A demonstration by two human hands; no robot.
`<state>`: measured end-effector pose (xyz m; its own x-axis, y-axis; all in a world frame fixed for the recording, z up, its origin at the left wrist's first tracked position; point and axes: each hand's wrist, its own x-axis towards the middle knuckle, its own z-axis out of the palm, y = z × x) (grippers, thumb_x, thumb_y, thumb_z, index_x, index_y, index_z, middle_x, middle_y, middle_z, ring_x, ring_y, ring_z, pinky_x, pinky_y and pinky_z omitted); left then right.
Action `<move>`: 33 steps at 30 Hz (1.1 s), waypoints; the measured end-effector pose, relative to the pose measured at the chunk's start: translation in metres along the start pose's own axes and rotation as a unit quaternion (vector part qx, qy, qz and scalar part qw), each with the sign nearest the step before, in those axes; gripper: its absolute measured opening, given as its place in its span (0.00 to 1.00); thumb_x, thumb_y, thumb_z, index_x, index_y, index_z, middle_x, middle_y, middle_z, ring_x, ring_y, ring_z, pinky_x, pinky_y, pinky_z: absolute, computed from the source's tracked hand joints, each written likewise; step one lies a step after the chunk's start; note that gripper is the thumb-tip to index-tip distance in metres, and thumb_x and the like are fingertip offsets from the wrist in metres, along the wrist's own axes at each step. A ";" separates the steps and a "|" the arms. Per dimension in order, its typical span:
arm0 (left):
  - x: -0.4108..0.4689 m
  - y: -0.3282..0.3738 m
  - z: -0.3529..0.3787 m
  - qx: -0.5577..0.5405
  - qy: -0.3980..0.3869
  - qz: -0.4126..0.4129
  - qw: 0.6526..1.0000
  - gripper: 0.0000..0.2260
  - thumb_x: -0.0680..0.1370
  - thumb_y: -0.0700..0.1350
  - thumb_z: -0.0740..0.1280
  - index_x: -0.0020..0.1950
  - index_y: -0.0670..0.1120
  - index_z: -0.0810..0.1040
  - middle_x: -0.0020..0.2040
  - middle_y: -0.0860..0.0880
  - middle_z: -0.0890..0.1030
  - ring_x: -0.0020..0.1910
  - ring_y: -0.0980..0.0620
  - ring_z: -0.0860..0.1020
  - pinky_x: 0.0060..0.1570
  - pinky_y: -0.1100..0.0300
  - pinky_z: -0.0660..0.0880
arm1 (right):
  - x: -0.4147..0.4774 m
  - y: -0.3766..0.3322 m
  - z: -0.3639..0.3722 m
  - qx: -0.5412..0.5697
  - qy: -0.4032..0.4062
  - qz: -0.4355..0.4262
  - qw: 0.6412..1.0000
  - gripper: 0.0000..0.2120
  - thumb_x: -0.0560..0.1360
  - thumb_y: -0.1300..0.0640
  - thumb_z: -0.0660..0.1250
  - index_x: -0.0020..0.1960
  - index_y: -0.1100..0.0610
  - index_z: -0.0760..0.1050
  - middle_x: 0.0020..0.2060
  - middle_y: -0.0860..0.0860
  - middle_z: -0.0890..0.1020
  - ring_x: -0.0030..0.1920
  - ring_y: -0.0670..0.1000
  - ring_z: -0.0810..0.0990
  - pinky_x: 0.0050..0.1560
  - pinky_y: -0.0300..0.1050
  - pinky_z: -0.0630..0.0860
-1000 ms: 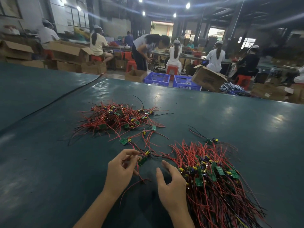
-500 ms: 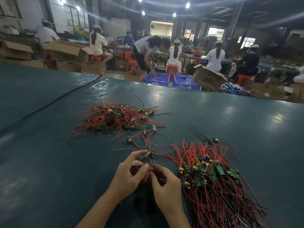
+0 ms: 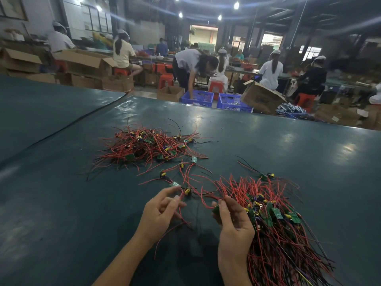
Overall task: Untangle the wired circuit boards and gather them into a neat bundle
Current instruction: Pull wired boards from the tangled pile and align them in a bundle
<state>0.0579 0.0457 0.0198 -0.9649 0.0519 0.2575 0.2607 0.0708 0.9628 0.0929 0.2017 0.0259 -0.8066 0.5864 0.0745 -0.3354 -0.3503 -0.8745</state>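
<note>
A tangled heap of small green circuit boards with red and black wires (image 3: 148, 147) lies on the dark green table (image 3: 61, 203). A combed bundle of the same boards (image 3: 276, 223) lies at the right, wires trailing toward me. Several loose boards (image 3: 181, 174) sit between the two. My left hand (image 3: 160, 213) pinches a red wire whose board with a yellow part (image 3: 187, 191) hangs just past its fingertips. My right hand (image 3: 233, 226) grips a small green board (image 3: 216, 209) beside the bundle's left edge.
A black seam (image 3: 78, 122) crosses the table at the left. Beyond the far edge stand blue crates (image 3: 198, 98) and cardboard boxes (image 3: 261, 98); a person bends over the crates and others sit at benches.
My hands, which met over one board half a second ago, have drawn apart. The right hand carried a green board rightward toward the bundle; the left keeps a red wire.
</note>
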 end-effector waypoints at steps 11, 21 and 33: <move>-0.014 0.004 0.021 0.141 -0.007 0.175 0.974 0.20 0.80 0.54 0.59 0.37 0.45 0.81 0.31 0.52 0.78 0.31 0.55 0.76 0.34 0.58 0.72 | -0.007 -0.014 0.003 0.124 -0.102 0.142 0.977 0.15 0.66 0.65 0.70 0.53 0.63 0.79 0.43 0.60 0.85 0.43 0.55 0.86 0.38 0.43 0.81; -0.013 0.008 0.029 -0.053 0.001 -0.013 0.999 0.00 0.76 0.40 0.70 0.45 0.44 0.80 0.36 0.46 0.83 0.32 0.52 0.80 0.32 0.61 0.77 | -0.007 0.001 0.005 -0.015 -0.039 0.104 0.994 0.07 0.66 0.56 0.73 0.42 0.54 0.87 0.41 0.57 0.86 0.43 0.52 0.86 0.42 0.44 0.83; -0.007 0.011 0.024 -0.189 0.009 -0.096 0.977 0.15 0.72 0.48 0.69 0.51 0.38 0.74 0.39 0.44 0.84 0.33 0.47 0.82 0.30 0.60 0.79 | -0.007 -0.003 0.003 -0.048 -0.052 0.089 0.993 0.06 0.71 0.58 0.71 0.38 0.55 0.86 0.36 0.57 0.86 0.37 0.52 0.86 0.34 0.40 0.80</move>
<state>0.0677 0.0701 0.0262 -0.9961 0.0566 0.0677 0.0481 -0.2958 0.9540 0.0977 0.1968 0.0295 -0.8967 0.4407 -0.0408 -0.1384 -0.3669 -0.9199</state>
